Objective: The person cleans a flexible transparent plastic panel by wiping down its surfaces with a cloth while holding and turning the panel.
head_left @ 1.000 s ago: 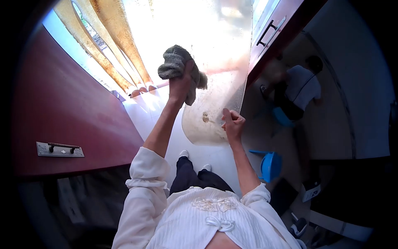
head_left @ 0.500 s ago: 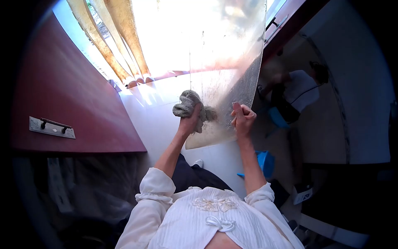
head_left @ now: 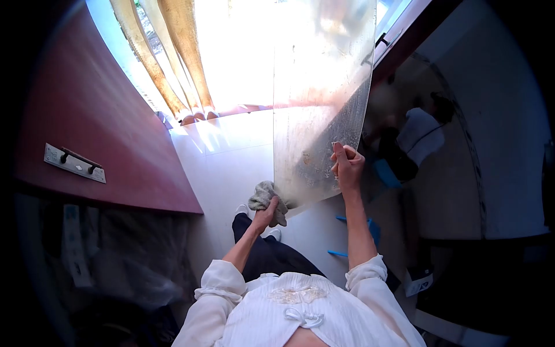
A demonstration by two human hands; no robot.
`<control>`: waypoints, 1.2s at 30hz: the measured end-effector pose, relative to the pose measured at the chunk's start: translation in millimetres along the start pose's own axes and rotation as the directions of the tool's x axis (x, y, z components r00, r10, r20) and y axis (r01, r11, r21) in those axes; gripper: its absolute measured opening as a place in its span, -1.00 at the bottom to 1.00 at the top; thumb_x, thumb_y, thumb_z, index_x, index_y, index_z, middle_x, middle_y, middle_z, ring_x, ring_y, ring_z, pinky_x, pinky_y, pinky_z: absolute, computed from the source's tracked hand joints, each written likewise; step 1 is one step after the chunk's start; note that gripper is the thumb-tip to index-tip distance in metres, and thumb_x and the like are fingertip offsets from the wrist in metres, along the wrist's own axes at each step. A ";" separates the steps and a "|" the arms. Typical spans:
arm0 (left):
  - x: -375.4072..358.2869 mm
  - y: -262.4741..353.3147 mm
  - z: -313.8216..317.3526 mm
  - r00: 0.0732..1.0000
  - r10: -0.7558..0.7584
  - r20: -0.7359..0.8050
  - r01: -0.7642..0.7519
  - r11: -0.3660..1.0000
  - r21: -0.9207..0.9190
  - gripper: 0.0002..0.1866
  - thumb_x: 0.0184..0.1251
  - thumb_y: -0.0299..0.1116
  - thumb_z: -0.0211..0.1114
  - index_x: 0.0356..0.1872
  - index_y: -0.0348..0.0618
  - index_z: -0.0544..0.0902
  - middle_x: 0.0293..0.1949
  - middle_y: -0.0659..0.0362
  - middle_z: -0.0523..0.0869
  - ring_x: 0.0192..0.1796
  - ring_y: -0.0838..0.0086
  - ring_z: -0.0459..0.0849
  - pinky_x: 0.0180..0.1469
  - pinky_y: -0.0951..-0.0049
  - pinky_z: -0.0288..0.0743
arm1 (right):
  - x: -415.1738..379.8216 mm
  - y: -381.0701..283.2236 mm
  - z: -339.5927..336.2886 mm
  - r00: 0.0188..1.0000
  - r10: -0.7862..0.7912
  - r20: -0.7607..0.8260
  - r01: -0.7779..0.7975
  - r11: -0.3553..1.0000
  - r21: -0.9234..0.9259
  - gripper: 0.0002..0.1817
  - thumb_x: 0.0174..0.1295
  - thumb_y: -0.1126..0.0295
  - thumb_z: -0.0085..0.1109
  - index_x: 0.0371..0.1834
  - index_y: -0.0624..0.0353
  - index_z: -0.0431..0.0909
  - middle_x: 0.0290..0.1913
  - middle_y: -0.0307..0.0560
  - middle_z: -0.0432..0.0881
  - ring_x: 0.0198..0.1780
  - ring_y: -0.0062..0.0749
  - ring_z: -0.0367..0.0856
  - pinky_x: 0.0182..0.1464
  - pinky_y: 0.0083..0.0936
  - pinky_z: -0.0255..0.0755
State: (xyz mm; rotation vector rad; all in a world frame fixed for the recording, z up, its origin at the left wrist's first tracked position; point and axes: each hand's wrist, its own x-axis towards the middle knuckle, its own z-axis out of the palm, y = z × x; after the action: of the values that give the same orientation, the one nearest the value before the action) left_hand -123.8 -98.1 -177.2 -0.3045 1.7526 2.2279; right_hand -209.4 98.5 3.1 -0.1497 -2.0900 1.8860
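A clear, smudged sheet (head_left: 312, 127) stands upright before me, with specks and streaks on its surface. My right hand (head_left: 348, 166) is closed on its right edge near the bottom, thumb up. Bunched in my left hand (head_left: 266, 216) is a grey-green cloth (head_left: 262, 195), held at the sheet's lower left corner. The fingers of that hand are partly hidden by the cloth. Below the cloth, my shoes (head_left: 241, 209) show on the pale floor (head_left: 231, 144).
On the left is a maroon door (head_left: 133, 139) with a handle (head_left: 78, 162). Tan curved posts (head_left: 184, 52) stand in bright light beyond the doorway. To the right, a person (head_left: 421, 136) sits on a blue seat (head_left: 386, 173). Another blue object (head_left: 374, 231) is behind my right forearm.
My left hand has brought the cloth down from the sheet's face to its lower left corner. The sheet and my right hand have shifted slightly right in view.
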 end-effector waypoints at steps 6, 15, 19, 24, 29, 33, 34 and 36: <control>33.3 108.0 -20.1 0.992 0.054 0.116 -0.052 0.998 -0.019 -0.62 0.37 -0.03 0.06 -0.12 -0.18 0.53 -0.17 0.21 0.56 -0.14 0.57 0.51 -0.05 0.53 0.39 | -2.8 -3.0 -1.1 0.998 0.006 0.064 -0.010 0.998 0.069 -0.55 0.20 0.14 0.20 -0.75 0.17 0.43 -0.85 -0.33 0.33 -0.82 -0.75 0.24 -0.75 -0.73 -0.02; 94.4 426.3 47.6 0.920 0.273 0.282 -0.199 0.943 -0.265 -0.51 0.37 0.03 -0.06 -0.11 -0.28 0.44 -0.22 -0.06 0.58 -0.24 0.28 0.63 -0.12 0.23 0.56 | -6.2 -6.4 -0.3 0.997 0.073 0.035 -0.074 0.996 0.049 -0.56 0.17 0.11 0.22 -0.74 0.18 0.47 -0.77 -0.36 0.42 -0.77 -0.78 0.33 -0.70 -0.74 0.17; 107.3 410.9 84.9 0.898 0.439 -0.029 -0.393 0.830 0.397 -0.50 0.37 -0.07 -0.01 -0.04 -0.44 0.41 -0.10 -0.15 0.56 -0.10 0.22 0.61 -0.05 0.32 0.46 | -5.6 -3.8 0.3 0.999 0.034 -0.004 -0.033 0.998 0.046 -0.57 0.21 0.13 0.19 -0.72 0.16 0.44 -0.77 -0.37 0.39 -0.79 -0.77 0.30 -0.72 -0.74 0.14; 114.2 339.0 96.3 0.794 0.601 -0.093 -0.399 0.630 0.667 -0.49 0.32 0.00 0.08 -0.02 -0.32 0.51 -0.03 -0.12 0.57 0.09 0.17 0.52 0.11 0.32 0.33 | -9.2 -0.6 3.7 0.995 0.087 -0.057 -0.082 0.994 0.073 -0.54 0.21 0.14 0.18 -0.74 0.22 0.45 -0.75 -0.33 0.44 -0.75 -0.77 0.33 -0.71 -0.73 0.20; 106.6 252.8 75.1 0.887 0.460 -0.039 -0.352 0.728 0.589 -0.39 0.35 0.05 0.02 0.15 -0.32 0.38 0.11 -0.10 0.46 0.20 0.18 0.40 0.23 0.34 0.20 | -12.2 -6.8 3.6 0.995 0.053 -0.082 -0.052 0.999 0.012 -0.55 0.23 0.16 0.16 -0.71 0.24 0.46 -0.72 -0.31 0.48 -0.75 -0.77 0.35 -0.72 -0.72 0.22; 78.4 235.7 73.1 0.920 0.388 -0.043 -0.319 0.810 0.493 -0.37 0.34 0.08 0.02 0.17 -0.31 0.36 0.13 -0.12 0.43 0.21 0.16 0.37 0.26 0.34 0.15 | -9.0 5.0 0.3 0.995 -0.015 -0.102 0.017 1.000 0.016 -0.54 0.22 0.14 0.18 -0.74 0.22 0.44 -0.75 -0.32 0.44 -0.77 -0.77 0.31 -0.72 -0.73 0.18; 87.0 213.0 65.2 0.919 0.392 -0.053 -0.319 0.814 0.485 -0.37 0.34 0.08 0.02 0.17 -0.31 0.36 0.13 -0.12 0.43 0.21 0.16 0.37 0.26 0.34 0.15 | -8.9 5.9 -0.3 0.996 -0.021 -0.091 0.022 1.000 0.009 -0.54 0.22 0.14 0.18 -0.74 0.22 0.44 -0.75 -0.32 0.44 -0.77 -0.77 0.31 -0.72 -0.73 0.18; 116.4 153.9 49.4 0.765 0.638 0.091 -0.463 0.445 0.766 -0.39 0.33 0.08 0.02 0.14 -0.29 0.39 0.08 -0.13 0.47 0.15 0.14 0.42 0.23 0.32 0.20 | -5.3 5.4 0.8 0.994 -0.011 -0.110 0.012 1.000 0.007 -0.53 0.21 0.14 0.19 -0.77 0.18 0.40 -0.80 -0.33 0.38 -0.80 -0.75 0.30 -0.74 -0.73 0.04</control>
State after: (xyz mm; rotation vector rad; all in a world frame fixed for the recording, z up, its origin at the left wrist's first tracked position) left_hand -286.4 -72.7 -64.9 0.3043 3.0750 1.5225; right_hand -205.4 96.8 -3.2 -0.2339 -2.0062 1.8360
